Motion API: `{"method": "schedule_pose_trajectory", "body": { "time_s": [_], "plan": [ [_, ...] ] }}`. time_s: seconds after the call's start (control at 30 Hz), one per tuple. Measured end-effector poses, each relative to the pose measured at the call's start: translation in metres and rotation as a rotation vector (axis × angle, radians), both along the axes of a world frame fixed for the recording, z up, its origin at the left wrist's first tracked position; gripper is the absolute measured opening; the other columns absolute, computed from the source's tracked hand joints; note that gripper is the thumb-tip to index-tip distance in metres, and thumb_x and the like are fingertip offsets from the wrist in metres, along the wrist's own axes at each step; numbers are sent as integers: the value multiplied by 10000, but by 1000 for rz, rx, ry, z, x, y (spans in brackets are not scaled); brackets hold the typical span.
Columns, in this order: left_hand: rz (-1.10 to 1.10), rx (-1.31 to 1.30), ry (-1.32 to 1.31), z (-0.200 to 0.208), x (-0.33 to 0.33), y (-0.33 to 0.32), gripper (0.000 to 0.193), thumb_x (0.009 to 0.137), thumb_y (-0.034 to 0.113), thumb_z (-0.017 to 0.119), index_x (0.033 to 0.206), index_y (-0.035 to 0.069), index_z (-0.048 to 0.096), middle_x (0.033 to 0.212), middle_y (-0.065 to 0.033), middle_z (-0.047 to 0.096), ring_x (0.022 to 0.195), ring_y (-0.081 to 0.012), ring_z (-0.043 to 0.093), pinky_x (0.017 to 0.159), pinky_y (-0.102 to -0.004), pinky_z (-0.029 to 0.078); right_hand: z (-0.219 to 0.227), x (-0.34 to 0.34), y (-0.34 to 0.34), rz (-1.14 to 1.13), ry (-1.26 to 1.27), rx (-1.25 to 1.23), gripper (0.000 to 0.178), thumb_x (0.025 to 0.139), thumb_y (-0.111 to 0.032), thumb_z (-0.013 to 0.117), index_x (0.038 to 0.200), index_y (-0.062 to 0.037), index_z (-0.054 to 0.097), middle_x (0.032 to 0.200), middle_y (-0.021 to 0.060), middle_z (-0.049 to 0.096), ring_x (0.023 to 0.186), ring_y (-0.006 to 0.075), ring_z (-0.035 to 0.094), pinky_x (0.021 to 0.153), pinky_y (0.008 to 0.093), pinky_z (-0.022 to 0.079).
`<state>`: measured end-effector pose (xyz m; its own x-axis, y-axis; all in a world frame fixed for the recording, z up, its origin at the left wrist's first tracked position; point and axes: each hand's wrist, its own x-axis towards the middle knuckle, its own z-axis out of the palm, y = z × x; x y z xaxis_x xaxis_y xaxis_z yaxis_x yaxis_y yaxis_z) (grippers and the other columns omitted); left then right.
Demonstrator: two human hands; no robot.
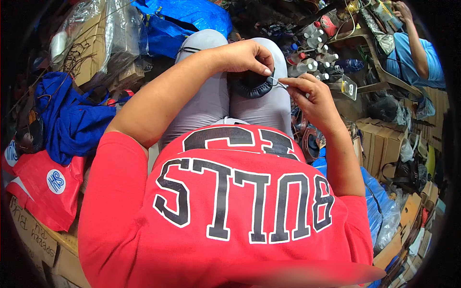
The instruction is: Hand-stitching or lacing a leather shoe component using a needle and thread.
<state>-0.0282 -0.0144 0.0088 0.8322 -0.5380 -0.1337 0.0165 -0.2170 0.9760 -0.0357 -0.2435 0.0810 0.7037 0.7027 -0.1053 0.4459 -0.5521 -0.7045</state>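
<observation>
On my lap, over the grey trousers, lies a black leather piece (254, 89) with a rounded, puckered edge, much like a shoe upper. My left hand (249, 56) is closed at its upper right rim, thumb and fingers pinched together. A short pale thread (274, 80) runs from that rim toward my right hand (311, 96). The right fingers are pinched around something thin and needle-like, too small to make out fully. Part of the leather piece is hidden beneath my left hand.
Several plastic bottles (317, 60) stand beyond my right knee. A plastic chair (370, 45) is at the far right, near another person in a blue shirt (415, 57). Blue cloth (72, 113) and a red bag (45, 187) lie left; cardboard (379, 141) sits right.
</observation>
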Motion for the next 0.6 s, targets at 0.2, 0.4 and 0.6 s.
{"method": "schedule_pose_trajectory", "body": {
  "time_s": [0.2,0.4,0.6],
  "plan": [
    [-33,-63,107,-2,2,5,220,784,119,673,978,14,677,900,-33,672,845,-112,593,822,-254,452,-1,6,6,7,8,-64,189,802,-37,602,971,-61,685,745,95,554,654,200,553,601,293,443],
    [-52,-60,143,-1,3,6,245,769,90,668,1003,19,686,932,-53,681,862,-123,604,830,-258,457,5,8,10,19,9,-128,181,790,-56,596,946,-55,688,748,112,564,669,225,572,618,312,453],
    [-39,-48,178,-2,4,6,255,765,83,667,1009,9,680,938,-59,683,873,-130,609,835,-261,458,10,-1,18,31,-123,-199,185,780,-64,590,937,-57,687,765,131,583,716,281,595,644,351,472]
  ]
}}
